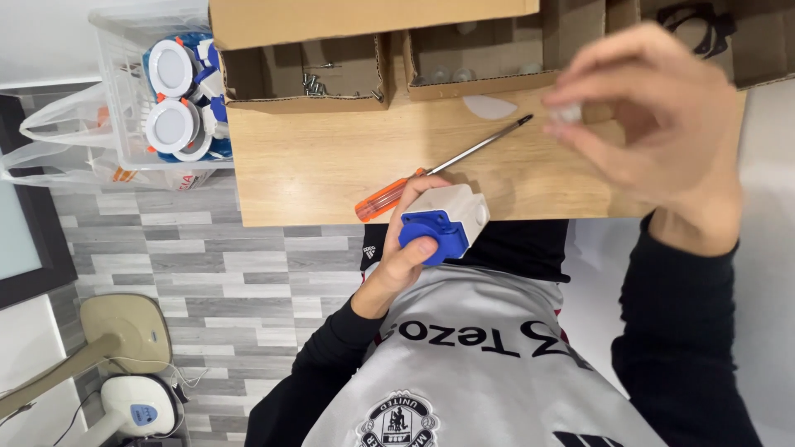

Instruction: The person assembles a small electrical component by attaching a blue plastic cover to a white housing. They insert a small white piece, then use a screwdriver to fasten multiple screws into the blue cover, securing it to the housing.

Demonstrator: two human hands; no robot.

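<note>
My left hand (403,257) grips a white socket housing with a round blue cap (445,220), held at the near edge of the wooden table (315,157). My right hand (662,124) hovers above the table's right side, blurred, its fingertips pinching a small pale clear part (567,113). An orange-handled screwdriver (439,170) lies diagonally on the table between the two hands, its tip pointing up and right.
Open cardboard boxes line the table's far edge: one (306,79) holds several screws, another (476,54) holds small clear parts. A clear plastic bin (157,91) of white and blue round fittings stands left of the table. A white plastic disc (489,106) lies on the wood.
</note>
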